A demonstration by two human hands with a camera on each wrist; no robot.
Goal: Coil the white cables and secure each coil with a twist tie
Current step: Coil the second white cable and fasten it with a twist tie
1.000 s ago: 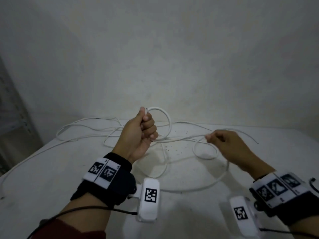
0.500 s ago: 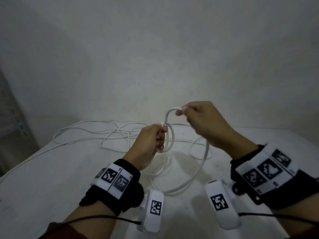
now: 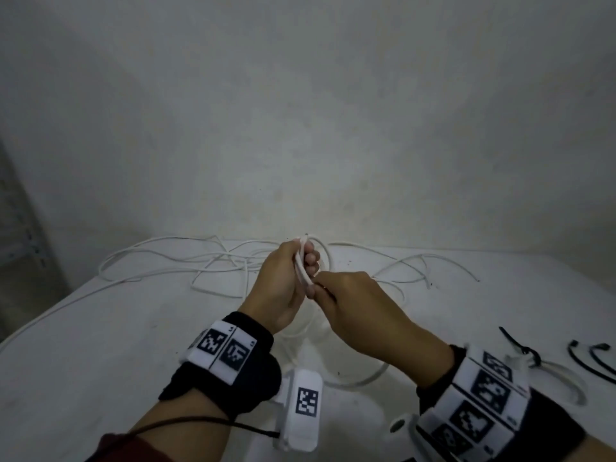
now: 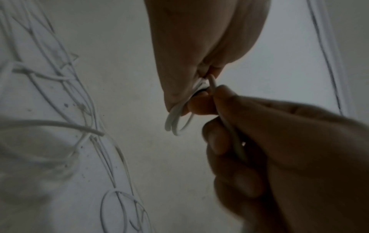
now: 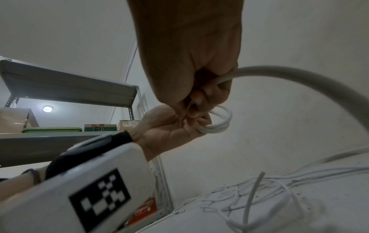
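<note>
My left hand (image 3: 289, 282) grips a small coil of white cable (image 3: 301, 266) above the middle of the table; its loops stick out past the fingers (image 4: 175, 123). My right hand (image 3: 336, 295) touches the left one and pinches the running strand (image 4: 231, 130) of the same cable against the coil. In the right wrist view the strand (image 5: 289, 75) arcs away from my right fist, and the coil (image 5: 217, 121) shows beside the left palm. More white cable (image 3: 206, 261) lies tangled along the table's far side. Black twist ties (image 3: 590, 358) lie at the right edge.
The table (image 3: 100, 345) is white and stands against a grey wall. A metal shelving unit (image 5: 66, 88) with boxes stands to the left. A tied white coil (image 3: 563, 378) lies near my right wrist. Loose cable (image 3: 360, 378) loops below my hands.
My right hand has come down from above the coil to meet the left hand, laying another turn of cable onto the coil. The left hand rose slightly and kept its grip.
</note>
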